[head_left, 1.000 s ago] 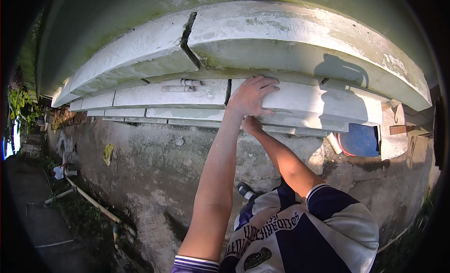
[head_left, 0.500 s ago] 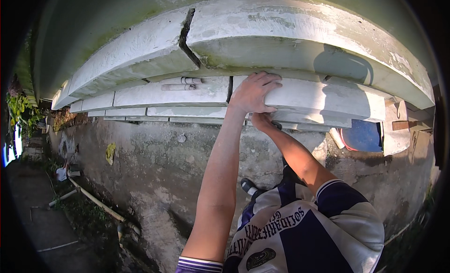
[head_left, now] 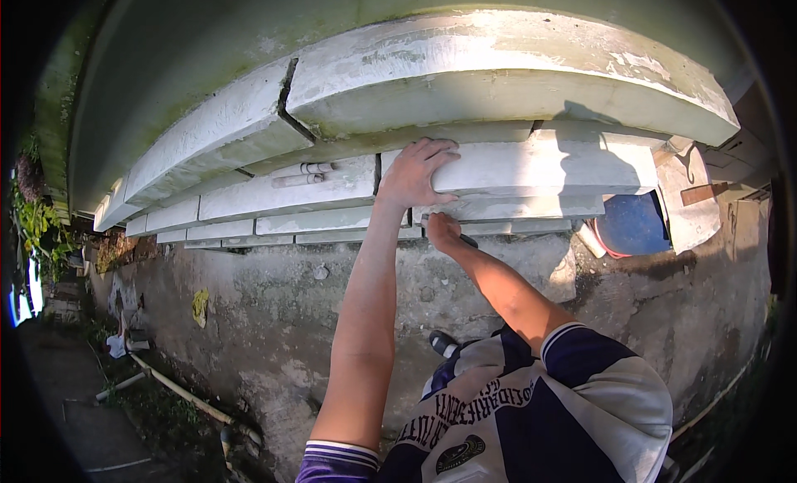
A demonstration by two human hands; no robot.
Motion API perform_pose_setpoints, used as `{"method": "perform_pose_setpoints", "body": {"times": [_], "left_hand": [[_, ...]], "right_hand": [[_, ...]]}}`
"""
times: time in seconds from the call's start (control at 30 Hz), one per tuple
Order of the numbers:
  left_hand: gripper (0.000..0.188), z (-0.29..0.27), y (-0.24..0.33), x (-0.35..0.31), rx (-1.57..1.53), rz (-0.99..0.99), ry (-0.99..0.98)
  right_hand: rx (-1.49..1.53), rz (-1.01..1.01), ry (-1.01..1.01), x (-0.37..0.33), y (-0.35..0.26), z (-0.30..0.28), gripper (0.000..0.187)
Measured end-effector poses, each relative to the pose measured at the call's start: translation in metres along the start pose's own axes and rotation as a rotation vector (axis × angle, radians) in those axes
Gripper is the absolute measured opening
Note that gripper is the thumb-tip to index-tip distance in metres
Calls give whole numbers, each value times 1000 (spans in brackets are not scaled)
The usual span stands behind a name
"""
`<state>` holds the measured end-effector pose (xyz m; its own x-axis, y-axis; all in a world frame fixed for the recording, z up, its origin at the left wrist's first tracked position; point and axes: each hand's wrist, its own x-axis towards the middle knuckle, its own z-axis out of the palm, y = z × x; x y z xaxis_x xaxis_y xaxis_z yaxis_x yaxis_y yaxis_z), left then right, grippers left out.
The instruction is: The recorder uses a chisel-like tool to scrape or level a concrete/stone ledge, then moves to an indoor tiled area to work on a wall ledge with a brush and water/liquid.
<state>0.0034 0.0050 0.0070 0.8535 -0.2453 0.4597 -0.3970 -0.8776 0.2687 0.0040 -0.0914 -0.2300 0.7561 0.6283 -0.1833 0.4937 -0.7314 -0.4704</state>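
White-grey masonry blocks (head_left: 506,169) are stacked in stepped courses in front of me. My left hand (head_left: 413,173) lies on the top face of one block, fingers spread, just right of a dark vertical gap (head_left: 377,174). Below it, my right hand (head_left: 442,229) is closed round a small hand tool with a dark handle (head_left: 469,241), against the lower course near a joint. Most of that tool is hidden in my fist, so its kind is unclear. Two short pale cylinders (head_left: 297,182) rest on the block to the left.
A higher ledge of long blocks (head_left: 515,93) runs along the green wall. On the right are a blue basin (head_left: 633,224), a pale board (head_left: 696,221) bearing a wooden-handled tool (head_left: 704,192), and a white tube (head_left: 588,241). Yellow scrap (head_left: 200,307) and pipes (head_left: 184,389) lie on the ground.
My right hand has come out from beneath the left and sits lower, showing more of the tool's dark handle. The left hand keeps its place on the block. The whole view has shifted slightly.
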Motion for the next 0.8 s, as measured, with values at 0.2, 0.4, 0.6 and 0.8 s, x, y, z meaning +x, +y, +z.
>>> {"method": "perform_pose_setpoints", "body": {"times": [0.2,0.4,0.6,0.8], "left_hand": [[64,0,3,-1,-13,1,17],[65,4,1,-2,-21,-23,0],[65,0,1,-6,6,-11,25],[65,-1,4,0,32,-12,-2]], "right_hand": [[111,-19,-148,-24,21,0,36],[497,182,-571,-76,84,18,27],[1228,533,-466,-116,88,-10,28],[1216,437,-342,-65,72,-38,29]]}}
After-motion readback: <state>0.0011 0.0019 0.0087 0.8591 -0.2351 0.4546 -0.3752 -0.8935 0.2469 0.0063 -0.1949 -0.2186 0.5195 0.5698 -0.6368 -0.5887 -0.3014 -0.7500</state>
